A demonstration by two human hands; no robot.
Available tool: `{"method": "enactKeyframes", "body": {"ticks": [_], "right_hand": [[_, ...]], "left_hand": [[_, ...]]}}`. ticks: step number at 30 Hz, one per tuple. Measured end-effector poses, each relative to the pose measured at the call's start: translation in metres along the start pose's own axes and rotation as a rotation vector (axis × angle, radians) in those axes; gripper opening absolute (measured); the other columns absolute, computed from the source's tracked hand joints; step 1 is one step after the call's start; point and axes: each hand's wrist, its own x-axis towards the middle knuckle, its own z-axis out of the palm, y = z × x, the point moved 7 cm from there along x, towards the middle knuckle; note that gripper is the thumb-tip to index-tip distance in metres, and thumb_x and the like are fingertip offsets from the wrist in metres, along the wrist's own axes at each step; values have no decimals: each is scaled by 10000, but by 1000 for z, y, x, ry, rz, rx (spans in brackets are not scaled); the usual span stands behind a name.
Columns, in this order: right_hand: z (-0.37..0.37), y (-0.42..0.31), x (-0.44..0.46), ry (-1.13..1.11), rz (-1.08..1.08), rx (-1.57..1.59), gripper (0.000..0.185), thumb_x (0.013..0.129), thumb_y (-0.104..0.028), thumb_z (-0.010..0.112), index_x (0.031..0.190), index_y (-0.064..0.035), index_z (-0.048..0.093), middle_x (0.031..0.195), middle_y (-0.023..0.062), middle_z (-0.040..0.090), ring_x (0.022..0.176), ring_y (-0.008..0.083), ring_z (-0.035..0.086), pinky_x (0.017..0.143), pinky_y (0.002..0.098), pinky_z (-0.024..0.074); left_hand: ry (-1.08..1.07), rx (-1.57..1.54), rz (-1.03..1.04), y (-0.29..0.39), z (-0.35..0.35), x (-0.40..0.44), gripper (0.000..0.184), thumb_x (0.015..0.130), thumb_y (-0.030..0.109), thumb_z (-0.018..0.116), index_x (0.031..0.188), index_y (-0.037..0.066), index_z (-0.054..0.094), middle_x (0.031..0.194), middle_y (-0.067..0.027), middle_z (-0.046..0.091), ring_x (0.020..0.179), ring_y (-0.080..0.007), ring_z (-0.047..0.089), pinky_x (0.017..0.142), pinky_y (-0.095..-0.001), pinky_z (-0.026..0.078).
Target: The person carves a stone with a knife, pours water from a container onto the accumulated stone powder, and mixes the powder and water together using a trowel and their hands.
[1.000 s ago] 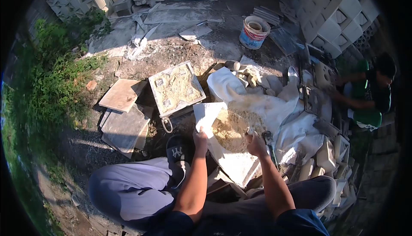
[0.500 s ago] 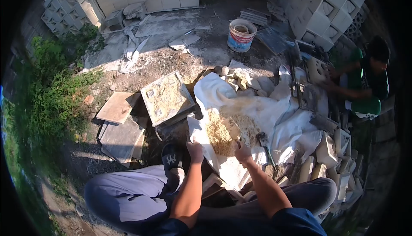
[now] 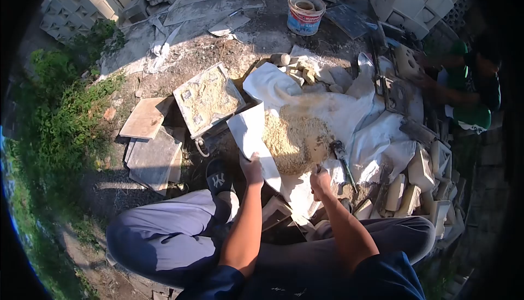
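My left hand [image 3: 251, 169] is closed on the raised edge of a white sack [image 3: 248, 127], spread on the ground before me. On the sack lies a heap of pale yellow, damp-looking sand [image 3: 292, 139]. My right hand [image 3: 321, 183] is closed at the near side of the heap; what its fingers hold is hard to make out. To the right of the heap lies a dark-handled tool [image 3: 341, 162], its kind unclear. Left of the sack a square mould [image 3: 184, 115] with a metal rim is filled with the same sand.
Flat tiles [image 3: 145, 117] lie left of the mould. A paint bucket [image 3: 304, 20] stands at the back. Stones [image 3: 307, 76] and pale block pieces [image 3: 417, 171] flank the sack. At right, another person's hands touch a pale block [image 3: 406, 62].
My view has tipped so the scene sits higher. The sack's left edge is lifted more upright by my left hand. My right hand has moved back from the sand, uncovering more of it.
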Motion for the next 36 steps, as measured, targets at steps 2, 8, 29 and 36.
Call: {"method": "enactKeyframes", "body": {"ticks": [2, 8, 29, 36], "right_hand": [[14, 12, -7, -80, 56, 36, 438, 1026, -420, 489, 980, 10, 559, 570, 86, 539, 429, 203, 549, 383, 384, 439], [45, -26, -24, -379, 58, 152, 430, 1029, -433, 508, 898, -24, 516, 585, 40, 481, 414, 162, 475, 374, 348, 397], [2, -116, 52, 42, -437, -404, 300, 891, -301, 584, 1029, -51, 675, 938, 274, 680, 916, 421, 676, 798, 502, 530], [59, -56, 49, -49, -455, -509, 259, 850, -216, 578, 1035, -68, 683, 953, 255, 687, 928, 436, 661, 813, 509, 530]], "left_hand": [[-32, -2, 21, -4, 4, -4, 367, 913, -11, 505, 1277, -22, 556, 1039, -80, 647, 904, -171, 621, 794, -300, 493], [-191, 19, 37, 43, 37, -33, 585, 751, -108, 382, 1310, -26, 532, 1092, -93, 633, 965, -173, 601, 877, -283, 468], [37, -116, -108, -4, -19, 15, 277, 1014, 104, 469, 1249, -16, 554, 776, -21, 565, 545, -111, 506, 482, -284, 403], [170, -123, 68, 12, -13, 11, 328, 1059, 164, 449, 1310, -30, 532, 984, -69, 635, 717, -119, 547, 641, -280, 443]]}}
